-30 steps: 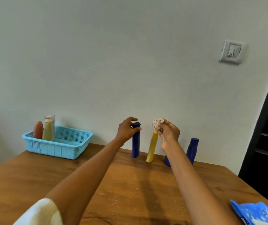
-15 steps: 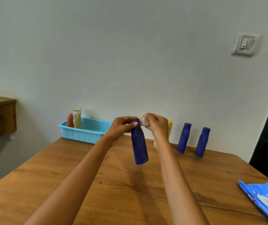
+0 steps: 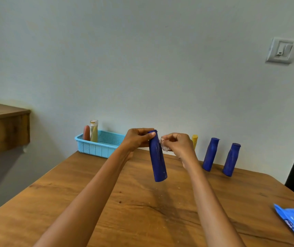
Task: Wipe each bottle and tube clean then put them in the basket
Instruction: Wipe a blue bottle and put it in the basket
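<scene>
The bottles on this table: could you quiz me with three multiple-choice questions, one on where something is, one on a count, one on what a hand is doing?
1. Where is the blue basket?
A. at the table's far left edge by the wall
B. on the floor
C. beside the wipes packet

2. How many blue bottles are in view?
A. one
B. three
C. five

3. What is the left hand doing?
A. resting flat on the table
B. gripping the top of a blue bottle held above the table
C. reaching into the basket

Answers:
1 A: the basket sits at the far left of the wooden table, against the wall.
2 B: one held blue bottle, plus two standing blue bottles at the right.
3 B: its fingers curl round the bottle's top while the right hand presses a white wipe to it.
</scene>
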Motion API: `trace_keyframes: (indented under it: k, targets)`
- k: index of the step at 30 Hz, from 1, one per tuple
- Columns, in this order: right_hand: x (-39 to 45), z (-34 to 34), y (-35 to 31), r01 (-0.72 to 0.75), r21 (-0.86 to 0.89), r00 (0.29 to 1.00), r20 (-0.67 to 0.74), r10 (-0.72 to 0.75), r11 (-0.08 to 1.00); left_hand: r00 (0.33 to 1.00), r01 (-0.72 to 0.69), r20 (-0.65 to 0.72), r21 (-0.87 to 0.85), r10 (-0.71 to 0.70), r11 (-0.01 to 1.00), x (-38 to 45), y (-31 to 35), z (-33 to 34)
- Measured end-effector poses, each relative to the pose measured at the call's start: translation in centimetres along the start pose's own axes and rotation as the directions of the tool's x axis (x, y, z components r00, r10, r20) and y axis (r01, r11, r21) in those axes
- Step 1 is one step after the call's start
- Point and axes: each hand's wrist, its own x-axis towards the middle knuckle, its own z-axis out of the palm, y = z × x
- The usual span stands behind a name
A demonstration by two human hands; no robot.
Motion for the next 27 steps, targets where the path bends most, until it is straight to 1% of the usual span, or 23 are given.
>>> trace_keyframes:
  k: [2, 3, 5, 7, 8, 9, 11, 13, 14, 16, 19, 20, 22, 24, 25, 26, 27]
  targets:
    - [-0.1, 0.5, -0.4, 0.058, 0.033, 0.993, -0.103, -0.054, 0.998, 1.000, 0.016, 0.022, 0.050, -0.017, 0.999, -0.1, 0.2, 0.5]
    - [-0.1, 0.7, -0.7, 0.073, 0.058, 0.992, -0.110, -0.066, 0.996, 1.000, 0.015, 0.002, 0.048, -0.015, 0.999, 0.0, 0.2, 0.6]
    - [-0.3, 1.0, -1.0, 0.056, 0.106, 0.998, -0.020, -0.055, 0.993, 0.997, 0.023, -0.077, -0.014, -0.024, 1.000, 0.2, 0.4, 0.5]
    - [-0.5, 0.8, -1.1, 0.013, 0.064, 0.995, 0.096, -0.019, 0.998, 0.991, 0.030, -0.129, -0.052, -0.036, 0.998, 0.3, 0.8, 0.2]
    - [-0.5, 0.7, -1.1, 0.010, 0.028, 0.994, 0.105, -0.012, 1.000, 0.990, 0.035, -0.133, -0.045, -0.041, 0.998, 0.3, 0.9, 0.1]
    - [-0.4, 0.6, -1.0, 0.024, -0.001, 0.997, 0.074, -0.024, 1.000, 0.991, 0.041, -0.124, -0.031, -0.045, 0.999, 0.1, 1.0, 0.1]
    - [-0.3, 0.7, -1.1, 0.085, -0.021, 0.995, -0.048, -0.086, 0.996, 0.994, 0.056, -0.097, -0.014, -0.057, 0.998, -0.1, 1.3, 0.2]
    - [-0.6, 1.2, -1.4, 0.161, 0.021, 0.976, -0.153, -0.156, 0.987, 0.994, 0.065, -0.086, -0.025, -0.067, 0.998, -0.1, 1.4, 0.5]
    - [-0.7, 1.5, -1.5, 0.197, 0.042, 0.966, -0.176, -0.187, 0.980, 0.993, 0.069, -0.093, -0.040, -0.072, 0.997, -0.2, 1.6, 0.6]
    - [-1.1, 1.8, -1.9, 0.228, 0.037, 0.963, -0.160, -0.219, 0.973, 0.990, 0.067, -0.117, -0.080, -0.076, 0.995, -0.3, 1.7, 0.5]
    - [-0.7, 1.5, -1.6, 0.168, -0.058, 0.985, -0.033, -0.170, 0.984, 0.989, 0.070, -0.124, -0.054, -0.076, 0.996, -0.4, 1.9, 0.0]
    - [-0.6, 1.3, -1.4, 0.151, -0.080, 0.988, -0.024, -0.153, 0.985, 0.990, 0.079, -0.117, -0.039, -0.083, 0.996, -0.5, 2.0, -0.2]
    - [-0.5, 1.1, -1.1, 0.171, -0.045, 0.979, -0.104, -0.175, 0.984, 0.990, 0.104, -0.088, -0.036, -0.107, 0.994, -0.5, 2.1, -0.1]
    - [-0.9, 1.3, -1.1, 0.252, 0.018, 0.945, -0.220, -0.242, 0.968, 0.991, 0.125, -0.045, -0.042, -0.127, 0.991, -0.6, 2.4, 0.2]
    - [-1.0, 1.5, -1.3, 0.292, 0.035, 0.928, -0.252, -0.274, 0.956, 0.991, 0.126, -0.031, -0.035, -0.127, 0.991, -0.7, 2.4, 0.4]
    - [-1.1, 1.6, -1.5, 0.317, 0.041, 0.921, -0.252, -0.297, 0.948, 0.992, 0.121, -0.029, -0.030, -0.121, 0.992, -0.7, 2.4, 0.5]
    - [-1.2, 1.5, -1.7, 0.316, 0.045, 0.930, -0.213, -0.300, 0.948, 0.993, 0.114, -0.039, -0.033, -0.115, 0.993, -0.7, 2.4, 0.5]
